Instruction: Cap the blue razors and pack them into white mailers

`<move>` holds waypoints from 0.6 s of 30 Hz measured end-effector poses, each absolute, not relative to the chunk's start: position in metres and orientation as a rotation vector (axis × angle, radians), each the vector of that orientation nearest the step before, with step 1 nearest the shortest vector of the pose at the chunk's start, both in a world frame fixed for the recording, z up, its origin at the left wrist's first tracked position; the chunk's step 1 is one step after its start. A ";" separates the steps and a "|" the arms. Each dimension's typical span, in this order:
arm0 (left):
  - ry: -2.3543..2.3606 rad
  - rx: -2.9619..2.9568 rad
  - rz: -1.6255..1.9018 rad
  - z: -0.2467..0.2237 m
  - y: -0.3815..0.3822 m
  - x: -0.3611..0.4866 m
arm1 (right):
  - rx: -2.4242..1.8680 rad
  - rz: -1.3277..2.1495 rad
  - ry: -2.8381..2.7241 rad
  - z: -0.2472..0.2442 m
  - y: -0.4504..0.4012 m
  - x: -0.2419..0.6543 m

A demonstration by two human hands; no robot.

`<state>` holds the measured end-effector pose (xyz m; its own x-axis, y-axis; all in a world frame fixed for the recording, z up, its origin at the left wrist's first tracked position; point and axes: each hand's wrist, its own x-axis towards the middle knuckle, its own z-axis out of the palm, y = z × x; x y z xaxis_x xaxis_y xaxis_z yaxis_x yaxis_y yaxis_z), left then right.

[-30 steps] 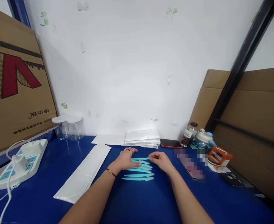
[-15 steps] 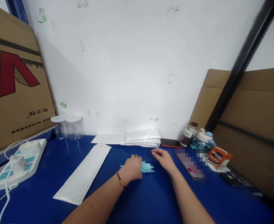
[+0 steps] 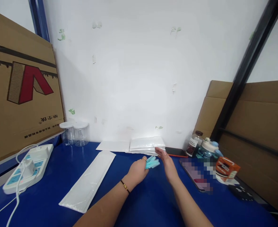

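Observation:
My left hand (image 3: 138, 171) is closed around one end of a bundle of thin light-blue plastic sticks (image 3: 152, 162). Their other ends fan out past my fingers toward the right, slightly blurred, and their exact kind is too small to tell. Facing that bundle, my right hand (image 3: 167, 164) is held upright with its fingers stretched out and nothing in it. A narrow gap separates its palm from the stick ends. Behind both hands lies a stack of white padded envelopes (image 3: 147, 143). One long white envelope (image 3: 89, 181) rests flat to the left of my left hand.
The table (image 3: 150, 208) is blue. At left are a power strip (image 3: 43, 171) with plugs and two lidded clear jars (image 3: 81, 135). To the right lie two phones, one dark with an orange edge (image 3: 176, 152), plus a bottle (image 3: 194, 144), a jug (image 3: 207, 148) and an orange box (image 3: 227, 168).
My left hand has lifted the sticks off the table and moved them slightly up and right. My right hand has straightened its fingers and turned its palm toward them. The view has shifted slightly.

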<state>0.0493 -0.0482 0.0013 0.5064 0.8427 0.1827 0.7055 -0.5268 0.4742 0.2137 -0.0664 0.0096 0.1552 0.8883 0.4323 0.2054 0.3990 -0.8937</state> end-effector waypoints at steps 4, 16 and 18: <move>0.899 2.093 0.936 0.008 -0.055 0.061 | -1.045 0.259 -1.662 0.068 -0.090 0.189; 0.927 1.672 1.097 -0.031 -0.091 0.053 | -1.274 -0.041 -2.137 0.058 -0.114 0.134; 0.904 1.632 1.073 -0.032 -0.094 0.053 | -1.229 -0.050 -2.128 0.058 -0.115 0.132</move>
